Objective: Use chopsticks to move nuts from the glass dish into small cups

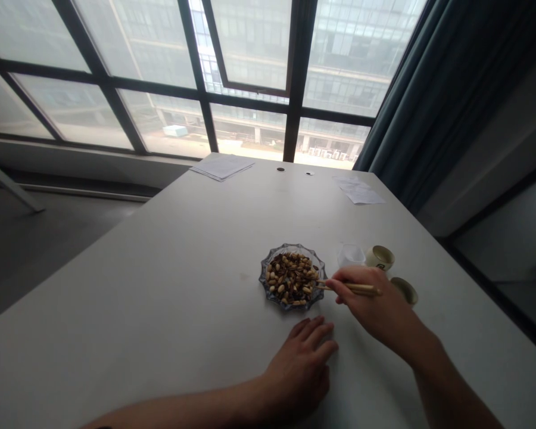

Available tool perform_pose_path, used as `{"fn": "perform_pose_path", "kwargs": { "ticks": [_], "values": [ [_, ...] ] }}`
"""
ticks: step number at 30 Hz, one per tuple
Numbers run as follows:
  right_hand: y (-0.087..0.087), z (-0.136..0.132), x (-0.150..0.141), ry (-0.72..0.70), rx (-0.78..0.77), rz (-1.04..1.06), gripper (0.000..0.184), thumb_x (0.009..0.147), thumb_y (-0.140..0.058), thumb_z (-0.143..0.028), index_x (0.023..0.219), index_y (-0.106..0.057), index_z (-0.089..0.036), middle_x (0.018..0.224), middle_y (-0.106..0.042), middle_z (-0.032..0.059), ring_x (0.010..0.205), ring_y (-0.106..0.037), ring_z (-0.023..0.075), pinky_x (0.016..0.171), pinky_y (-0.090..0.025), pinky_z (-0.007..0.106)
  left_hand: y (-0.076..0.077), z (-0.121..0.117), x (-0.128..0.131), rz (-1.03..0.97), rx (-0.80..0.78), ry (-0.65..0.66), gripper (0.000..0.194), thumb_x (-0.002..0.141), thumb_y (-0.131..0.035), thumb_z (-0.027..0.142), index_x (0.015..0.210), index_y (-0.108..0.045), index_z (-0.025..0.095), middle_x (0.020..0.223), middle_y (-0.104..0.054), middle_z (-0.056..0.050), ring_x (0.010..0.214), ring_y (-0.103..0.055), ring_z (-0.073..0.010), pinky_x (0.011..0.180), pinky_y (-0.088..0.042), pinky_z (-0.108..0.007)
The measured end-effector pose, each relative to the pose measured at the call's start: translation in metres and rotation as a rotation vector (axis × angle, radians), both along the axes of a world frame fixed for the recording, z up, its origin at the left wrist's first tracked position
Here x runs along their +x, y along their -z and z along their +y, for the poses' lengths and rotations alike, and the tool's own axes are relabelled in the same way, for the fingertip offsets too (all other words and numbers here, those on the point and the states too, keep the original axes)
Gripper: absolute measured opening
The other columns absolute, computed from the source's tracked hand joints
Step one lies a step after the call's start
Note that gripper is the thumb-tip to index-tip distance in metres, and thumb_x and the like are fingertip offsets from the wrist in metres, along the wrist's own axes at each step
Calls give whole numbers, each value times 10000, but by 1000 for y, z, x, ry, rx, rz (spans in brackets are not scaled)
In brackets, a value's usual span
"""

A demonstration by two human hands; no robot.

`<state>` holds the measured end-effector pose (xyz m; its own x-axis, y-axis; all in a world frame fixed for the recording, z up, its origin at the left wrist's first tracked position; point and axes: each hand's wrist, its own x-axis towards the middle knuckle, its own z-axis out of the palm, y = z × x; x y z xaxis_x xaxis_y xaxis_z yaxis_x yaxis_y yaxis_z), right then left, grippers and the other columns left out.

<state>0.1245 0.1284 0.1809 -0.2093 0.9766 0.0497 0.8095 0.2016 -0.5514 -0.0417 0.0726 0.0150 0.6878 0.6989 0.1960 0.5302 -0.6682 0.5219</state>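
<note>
My right hand [366, 301] grips a pair of wooden chopsticks [351, 287], and their tips reach into a heap of pale and dark brown nuts [291, 277]. The nuts lie in a scalloped glass dish [292, 246]. My left hand [299, 369] rests palm down on the white table [161, 268], just in front of the dish, and holds nothing. Its fingers are slightly apart and do not touch the dish.
Behind my right hand stand a small clear glass cup [351, 255] and a cream ceramic cup [379, 257]. A second ceramic cup [404, 291] is partly hidden by that hand. Papers [222, 167] lie at the far table edge, before a large window [161, 77].
</note>
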Motion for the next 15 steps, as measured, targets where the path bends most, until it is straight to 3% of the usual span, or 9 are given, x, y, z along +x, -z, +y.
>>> {"fn": "perform_pose_path", "kwargs": {
  "ticks": [15],
  "values": [
    [8, -1, -3, -3, 35, 28, 382, 1014, -562, -338, 695, -707, -185, 713, -722, 65, 684, -681, 201, 625, -442, 288, 2, 0, 1, -2, -7, 5, 459, 852, -621, 155, 1300, -580, 246, 1566, -484, -56, 1498, -340, -273, 1249, -227, -449]
  ]
}}
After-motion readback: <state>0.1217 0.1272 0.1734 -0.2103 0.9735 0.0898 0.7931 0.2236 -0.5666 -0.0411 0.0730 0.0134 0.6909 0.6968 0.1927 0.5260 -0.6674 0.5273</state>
